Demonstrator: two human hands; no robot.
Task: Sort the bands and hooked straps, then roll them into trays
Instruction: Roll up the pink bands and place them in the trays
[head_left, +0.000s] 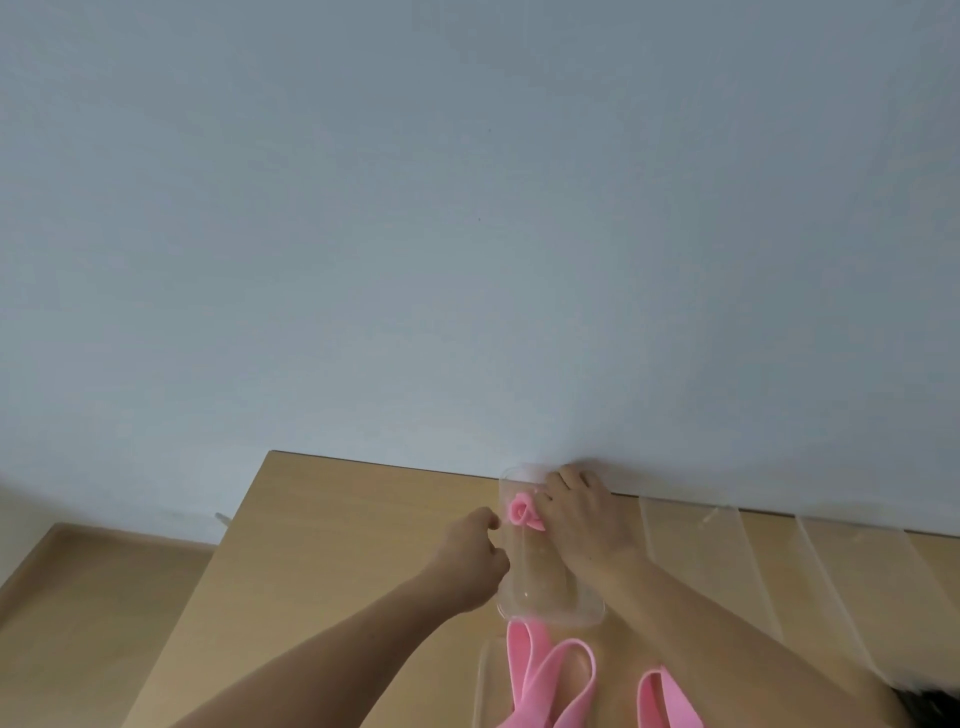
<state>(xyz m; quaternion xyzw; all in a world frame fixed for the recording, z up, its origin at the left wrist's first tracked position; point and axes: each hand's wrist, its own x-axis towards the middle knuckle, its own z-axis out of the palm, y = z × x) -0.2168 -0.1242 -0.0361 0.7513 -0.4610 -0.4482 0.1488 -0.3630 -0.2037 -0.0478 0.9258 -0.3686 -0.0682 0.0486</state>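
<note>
A rolled pink band (521, 512) lies at the far end of a clear plastic tray (550, 605) on the wooden table. My right hand (582, 512) reaches into the tray with its fingertips on the roll. My left hand (475, 551) is curled at the tray's left wall, holding nothing that I can see. Loose pink bands (545, 675) lie on the table just in front of the tray, and another pink band (670, 699) lies to their right.
The wooden table (332, 571) stands against a pale wall. Two more clear trays (691, 551) (857, 577) sit to the right along the wall. A dark object (930, 701) shows at the bottom right edge. Lower floor lies to the left.
</note>
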